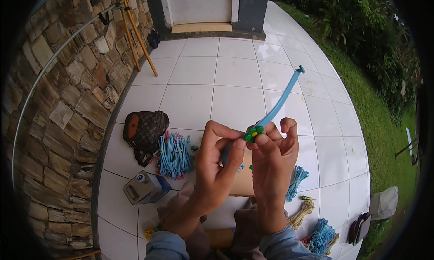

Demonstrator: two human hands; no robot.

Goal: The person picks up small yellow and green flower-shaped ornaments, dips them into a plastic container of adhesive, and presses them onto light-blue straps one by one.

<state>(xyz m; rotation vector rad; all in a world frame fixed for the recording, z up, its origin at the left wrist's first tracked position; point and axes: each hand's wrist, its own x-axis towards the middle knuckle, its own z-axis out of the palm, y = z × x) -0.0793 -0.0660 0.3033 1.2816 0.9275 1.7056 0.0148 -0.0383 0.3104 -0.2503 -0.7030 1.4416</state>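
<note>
Both of my hands are raised in the middle of the view, holding one long light-blue strap that slants up to the right and ends in a small dark-blue tip. My left hand pinches its lower end with thumb and forefinger. My right hand pinches a small green flower-shaped bead with a yellow centre that sits on the strap. The strap's lowest part is hidden behind my fingers.
On the white tiled floor lie a pile of blue straps, a brown patterned bag, a small blue-and-white box, more blue bundles, a tan cord bundle and dark sandals. A stone wall stands left, grass right.
</note>
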